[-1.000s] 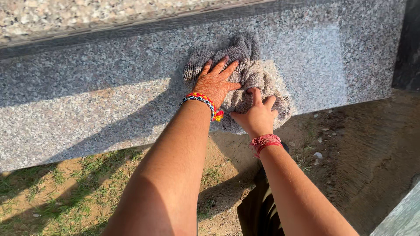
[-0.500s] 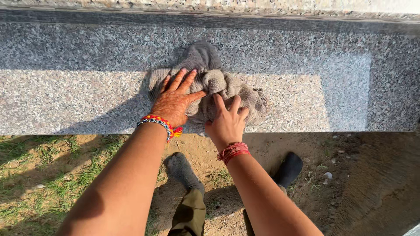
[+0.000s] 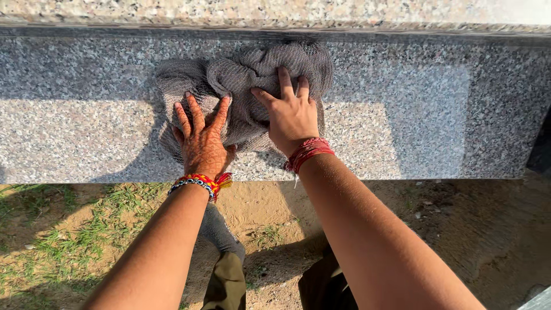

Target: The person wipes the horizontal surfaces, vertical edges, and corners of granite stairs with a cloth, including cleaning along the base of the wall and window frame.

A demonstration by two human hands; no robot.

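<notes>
Biggest thing I see: a speckled grey granite slab (image 3: 402, 115), running left to right across the whole upper view, part sunlit, part in shadow. A second paler slab (image 3: 287, 11) runs along the top edge behind a dark seam. Below the slab, bare sandy ground (image 3: 459, 229) on the right, patchy grass (image 3: 57, 229) on the left.

Next, the grey cloth (image 3: 252, 74), bunched and wrinkled, lying on the slab's face near its upper edge, about mid-frame. Both my hands are on it.

Left hand (image 3: 201, 140): flat, fingers spread, palm down on the cloth's lower left part, pressing not gripping. Henna pattern on the back. Beaded bracelet (image 3: 198, 183) with red and yellow threads at the wrist.

Right hand (image 3: 290, 112): also palm down on the cloth's right part, fingers reaching up into the folds; can't tell if the fingertips pinch any fabric. Red thread band (image 3: 307, 152) round that wrist.

Smallest: a grey sock (image 3: 221, 229) and olive trouser leg (image 3: 227, 281) between my forearms, standing on the sand just below the slab edge.
</notes>
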